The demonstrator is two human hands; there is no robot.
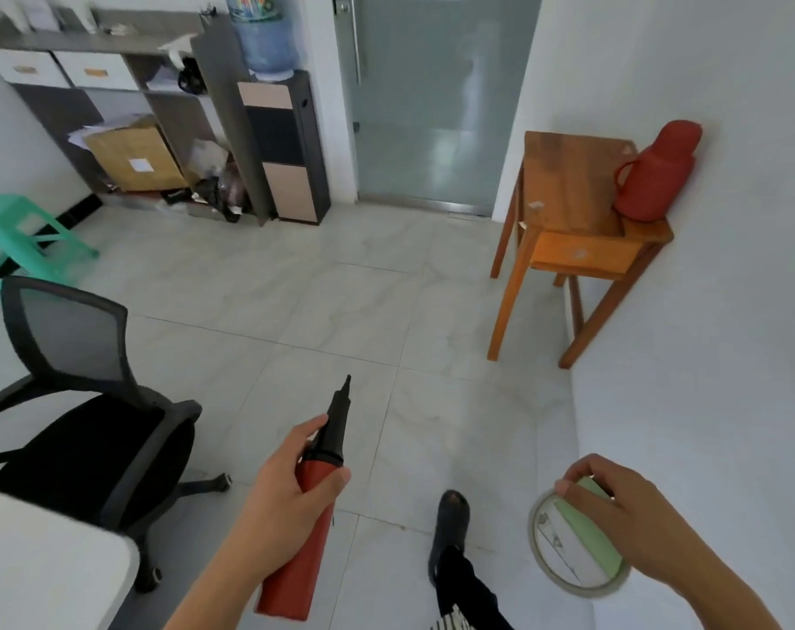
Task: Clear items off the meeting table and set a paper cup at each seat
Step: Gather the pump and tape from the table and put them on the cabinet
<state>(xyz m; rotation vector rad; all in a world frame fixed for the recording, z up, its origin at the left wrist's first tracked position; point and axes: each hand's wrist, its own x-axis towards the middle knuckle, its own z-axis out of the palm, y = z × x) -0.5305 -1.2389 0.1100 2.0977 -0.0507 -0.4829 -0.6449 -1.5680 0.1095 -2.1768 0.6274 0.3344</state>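
My left hand [291, 488] grips a red folded umbrella [295, 557] by its middle, with the black handle end [336, 425] pointing forward over the floor. At the lower right my right hand [622, 511] holds a round mirror-like disc with a pale rim [563, 547], its face showing a green and white reflection. A white corner of the meeting table [45, 566] shows at the bottom left. No paper cup is in view.
A black mesh office chair [86, 429] stands at the left beside the table corner. A wooden side table [572, 206] with a red thermos jug [654, 170] stands against the right wall. Ahead are a frosted glass door [432, 102], a water dispenser [282, 129], shelving and a green stool [18, 234]. My foot [450, 525] is on the tiled floor.
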